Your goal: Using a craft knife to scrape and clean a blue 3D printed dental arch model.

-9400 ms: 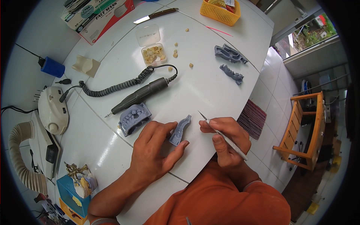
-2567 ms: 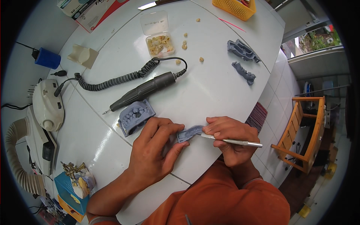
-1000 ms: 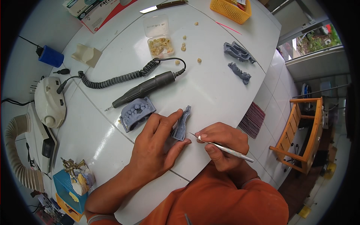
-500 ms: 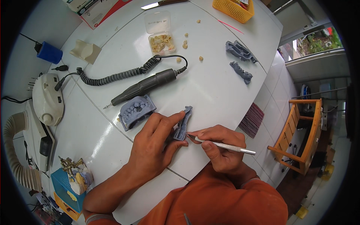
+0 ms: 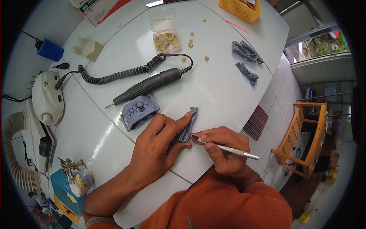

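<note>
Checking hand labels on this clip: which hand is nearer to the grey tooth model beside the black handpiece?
Left. The left hand is close beside the tooth model, at its lower right in the picture; the right hand is farther right, beyond the narrow grey piece.

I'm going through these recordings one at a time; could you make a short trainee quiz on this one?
1. Which grip holds the silver craft knife?
2. True or false: the black drill lies unheld.
3. Where on the table is the yellow basket? A: near left. B: middle. C: far right.

Key:
1. The right grip; the left grip steadies the narrow grey piece.
2. True.
3. C.
</note>
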Demonstrator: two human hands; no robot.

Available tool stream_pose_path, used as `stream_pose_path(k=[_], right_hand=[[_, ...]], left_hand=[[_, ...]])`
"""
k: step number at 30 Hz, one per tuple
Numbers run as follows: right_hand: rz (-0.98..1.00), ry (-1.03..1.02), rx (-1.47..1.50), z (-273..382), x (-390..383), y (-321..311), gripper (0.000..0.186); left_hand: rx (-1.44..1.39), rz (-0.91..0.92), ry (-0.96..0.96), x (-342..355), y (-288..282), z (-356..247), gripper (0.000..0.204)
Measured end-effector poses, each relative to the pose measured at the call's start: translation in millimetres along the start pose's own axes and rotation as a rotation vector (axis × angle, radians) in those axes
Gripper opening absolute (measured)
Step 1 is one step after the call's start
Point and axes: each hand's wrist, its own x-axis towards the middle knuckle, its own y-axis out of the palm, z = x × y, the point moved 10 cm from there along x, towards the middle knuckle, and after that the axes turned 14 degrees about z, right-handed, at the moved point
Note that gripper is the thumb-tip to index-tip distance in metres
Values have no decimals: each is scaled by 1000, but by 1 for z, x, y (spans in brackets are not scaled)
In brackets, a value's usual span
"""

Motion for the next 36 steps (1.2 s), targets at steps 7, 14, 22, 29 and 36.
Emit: stream_pose_path(k=[7, 14, 22, 29, 36], right_hand=[[-4, -1, 19, -1, -1, -2, 7], [-48, -34, 69, -9, -6, -1, 7], [-48, -40, 62, -10, -6, -1, 10], [-60, -53, 54, -8, -6, -1, 11], [-67, -19, 100, -11, -6, -2, 10]], left_hand=[[51, -28, -18, -1, -2, -2, 71], [-3, 12, -3, -1, -1, -2, 66], [23, -73, 9, -1, -5, -1, 59], [15, -17, -4, -3, -3, 0, 59], [50, -126, 20, -3, -8, -3, 54]])
